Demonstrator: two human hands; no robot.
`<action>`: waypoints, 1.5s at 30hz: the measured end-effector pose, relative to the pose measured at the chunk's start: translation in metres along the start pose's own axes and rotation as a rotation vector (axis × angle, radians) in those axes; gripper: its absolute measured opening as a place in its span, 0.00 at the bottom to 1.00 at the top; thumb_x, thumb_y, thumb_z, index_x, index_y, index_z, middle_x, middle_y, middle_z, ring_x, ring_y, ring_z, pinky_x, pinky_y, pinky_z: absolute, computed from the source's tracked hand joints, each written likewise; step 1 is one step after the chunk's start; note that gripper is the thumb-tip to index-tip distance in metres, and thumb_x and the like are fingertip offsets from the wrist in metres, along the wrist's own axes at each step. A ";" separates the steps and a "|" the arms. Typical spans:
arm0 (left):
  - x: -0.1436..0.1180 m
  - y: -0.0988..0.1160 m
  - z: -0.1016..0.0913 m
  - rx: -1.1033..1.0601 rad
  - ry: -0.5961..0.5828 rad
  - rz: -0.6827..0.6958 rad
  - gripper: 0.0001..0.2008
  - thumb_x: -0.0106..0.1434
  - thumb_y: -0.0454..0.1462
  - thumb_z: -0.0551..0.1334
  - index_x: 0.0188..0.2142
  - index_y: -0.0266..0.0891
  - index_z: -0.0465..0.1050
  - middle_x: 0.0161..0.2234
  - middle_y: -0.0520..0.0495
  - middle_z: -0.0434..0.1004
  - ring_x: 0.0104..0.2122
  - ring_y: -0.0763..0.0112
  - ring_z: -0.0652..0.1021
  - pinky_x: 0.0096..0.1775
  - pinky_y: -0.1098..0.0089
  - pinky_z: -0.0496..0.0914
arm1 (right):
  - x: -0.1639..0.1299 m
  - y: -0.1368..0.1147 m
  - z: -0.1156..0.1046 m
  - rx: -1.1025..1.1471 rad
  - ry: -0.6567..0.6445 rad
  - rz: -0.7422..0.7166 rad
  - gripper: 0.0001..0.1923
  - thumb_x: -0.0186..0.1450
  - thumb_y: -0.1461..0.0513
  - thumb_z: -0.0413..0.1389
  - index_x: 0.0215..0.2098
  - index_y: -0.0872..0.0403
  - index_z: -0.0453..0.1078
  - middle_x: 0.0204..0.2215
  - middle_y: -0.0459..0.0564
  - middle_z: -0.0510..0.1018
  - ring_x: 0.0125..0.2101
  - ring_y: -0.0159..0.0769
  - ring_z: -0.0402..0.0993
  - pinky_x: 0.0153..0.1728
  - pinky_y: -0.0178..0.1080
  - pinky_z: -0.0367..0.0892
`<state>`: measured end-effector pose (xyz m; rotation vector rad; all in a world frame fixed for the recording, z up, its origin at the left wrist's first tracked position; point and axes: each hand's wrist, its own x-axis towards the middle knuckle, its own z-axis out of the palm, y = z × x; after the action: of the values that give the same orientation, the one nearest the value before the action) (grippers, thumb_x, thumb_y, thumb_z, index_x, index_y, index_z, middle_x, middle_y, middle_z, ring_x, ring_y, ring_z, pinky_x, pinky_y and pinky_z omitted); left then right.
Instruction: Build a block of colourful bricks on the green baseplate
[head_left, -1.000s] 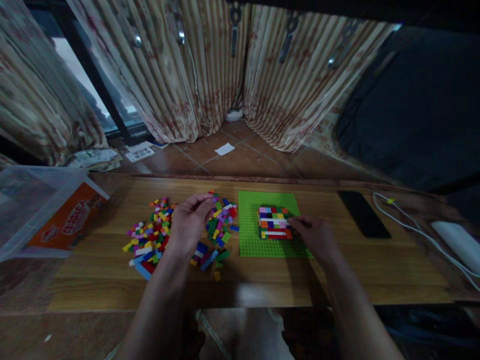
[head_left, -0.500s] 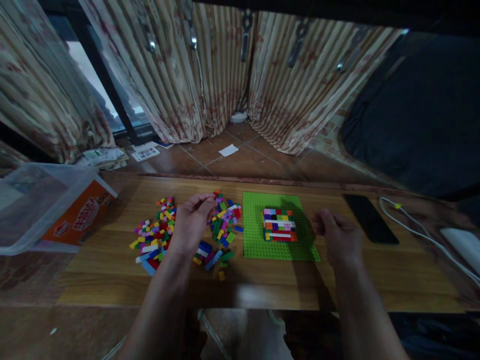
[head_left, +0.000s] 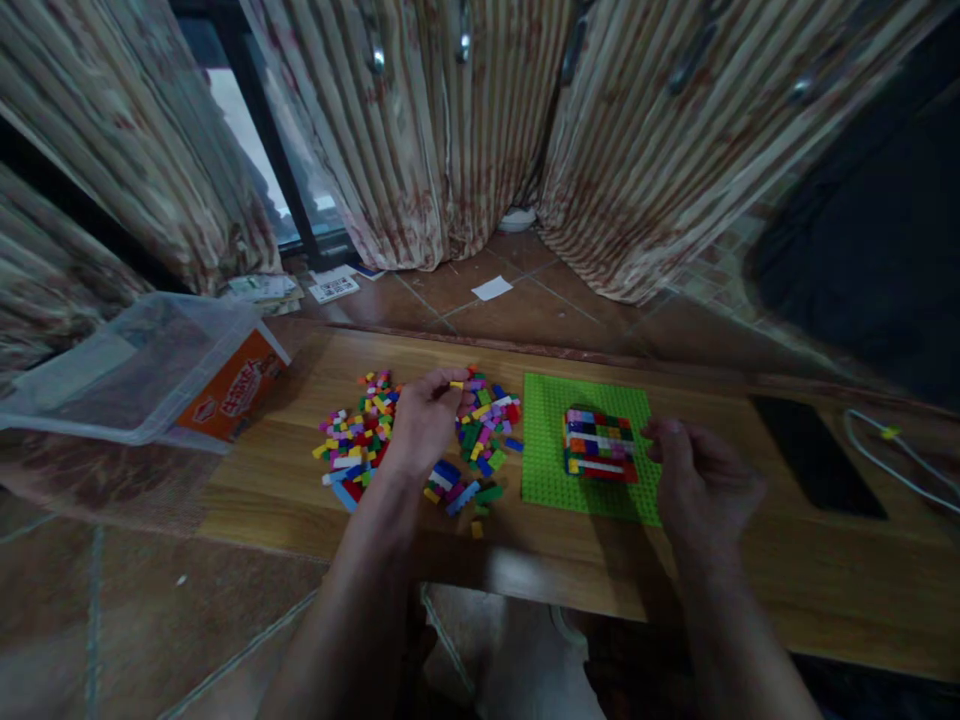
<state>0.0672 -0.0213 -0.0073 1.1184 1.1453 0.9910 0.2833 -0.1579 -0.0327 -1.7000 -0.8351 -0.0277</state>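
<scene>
My left hand is over the loose toy building bricks, its thumb and fingers pinched around a small yellow brick. Brick heaps in many colours lie on both sides of it, one pile to the left and another to the right. A green studded baseplate carries a low block of stacked bricks in mixed colours. Beside the plate's right edge, my right hand has its fingers closed together; whatever is in them, if anything, is hidden.
A clear plastic bin with an orange label stands at the left end of the wooden table. To the right lie a black phone-like slab and a white cable. Striped curtains hang behind.
The view has swung left, so the scene sits further right. My right hand is a little closer to the brick block. A yellow brick now shows at my left fingertips.
</scene>
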 end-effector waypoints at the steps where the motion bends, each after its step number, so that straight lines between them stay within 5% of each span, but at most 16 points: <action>1: 0.000 0.001 0.000 0.015 -0.002 -0.001 0.11 0.56 0.30 0.58 0.37 0.34 0.77 0.30 0.48 0.80 0.30 0.72 0.78 0.37 0.72 0.71 | -0.006 -0.003 0.003 0.021 -0.038 -0.026 0.15 0.64 0.52 0.58 0.28 0.55 0.76 0.22 0.46 0.77 0.24 0.32 0.71 0.27 0.35 0.66; 7: 0.002 0.001 -0.003 0.051 -0.022 0.024 0.09 0.57 0.29 0.59 0.38 0.34 0.76 0.30 0.47 0.80 0.28 0.73 0.78 0.32 0.74 0.72 | -0.048 -0.029 0.028 0.075 -0.547 -0.358 0.03 0.65 0.63 0.58 0.35 0.52 0.74 0.31 0.46 0.79 0.33 0.32 0.75 0.35 0.35 0.69; 11: 0.004 -0.003 -0.008 0.069 -0.031 0.091 0.08 0.57 0.30 0.61 0.37 0.34 0.76 0.31 0.47 0.80 0.29 0.71 0.79 0.31 0.74 0.71 | -0.063 -0.031 0.042 0.035 -0.782 -0.425 0.08 0.68 0.65 0.53 0.43 0.51 0.73 0.39 0.49 0.79 0.39 0.33 0.76 0.40 0.36 0.71; 29: 0.008 -0.010 -0.016 0.177 -0.152 0.171 0.11 0.55 0.32 0.64 0.39 0.34 0.77 0.32 0.47 0.80 0.31 0.72 0.77 0.36 0.72 0.70 | -0.062 -0.022 0.063 -0.282 -0.810 -0.403 0.15 0.67 0.65 0.50 0.48 0.50 0.73 0.49 0.51 0.74 0.44 0.39 0.76 0.44 0.41 0.72; 36: 0.010 -0.017 -0.018 0.172 -0.237 0.211 0.11 0.54 0.28 0.60 0.37 0.36 0.75 0.37 0.46 0.80 0.39 0.68 0.78 0.42 0.69 0.72 | -0.061 -0.024 0.061 -0.220 -0.827 -0.338 0.09 0.66 0.65 0.54 0.42 0.51 0.74 0.43 0.50 0.76 0.40 0.38 0.76 0.43 0.41 0.71; 45: 0.010 -0.017 -0.018 0.290 -0.246 0.225 0.11 0.55 0.31 0.60 0.38 0.36 0.77 0.36 0.47 0.81 0.36 0.69 0.78 0.38 0.71 0.70 | -0.062 -0.035 0.064 -0.104 -0.836 -0.341 0.09 0.67 0.64 0.54 0.43 0.52 0.75 0.44 0.51 0.75 0.43 0.36 0.75 0.45 0.39 0.70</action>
<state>0.0515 -0.0120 -0.0270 1.5843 0.9972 0.8435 0.1930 -0.1325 -0.0508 -1.6379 -1.7603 0.4405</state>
